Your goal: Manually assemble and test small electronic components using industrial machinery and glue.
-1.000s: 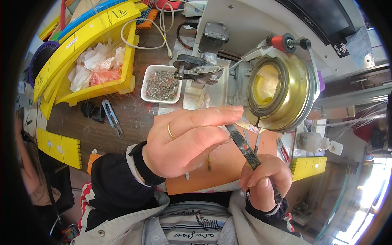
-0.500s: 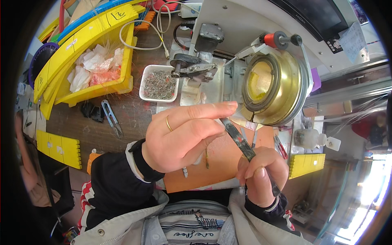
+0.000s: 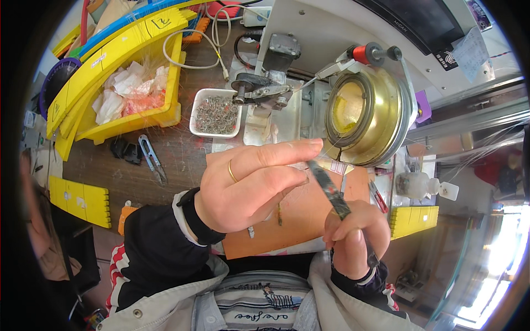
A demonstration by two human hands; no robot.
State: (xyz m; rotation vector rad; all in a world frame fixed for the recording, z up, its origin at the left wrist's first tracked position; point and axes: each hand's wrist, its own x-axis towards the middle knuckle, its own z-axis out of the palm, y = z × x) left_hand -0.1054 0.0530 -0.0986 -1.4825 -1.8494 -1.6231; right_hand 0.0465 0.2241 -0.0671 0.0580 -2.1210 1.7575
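Right hand grips a dark slim tool; left hand pinches fine thread at its tip. Keeping tension steady seems key.

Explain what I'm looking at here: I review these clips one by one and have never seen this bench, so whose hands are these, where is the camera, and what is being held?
The camera sits on the person's head and looks down through a fisheye lens, so edges bend. The left hand, wearing a ring, is raised with fingers pinched together near the tip of a thin dark tool, which the right hand grips lower down. Behind them stands a grey machine with a round brass drum. On the brown table lie a white tray of small metal parts, a yellow bin of crumpled scraps, small snips and an orange mat.
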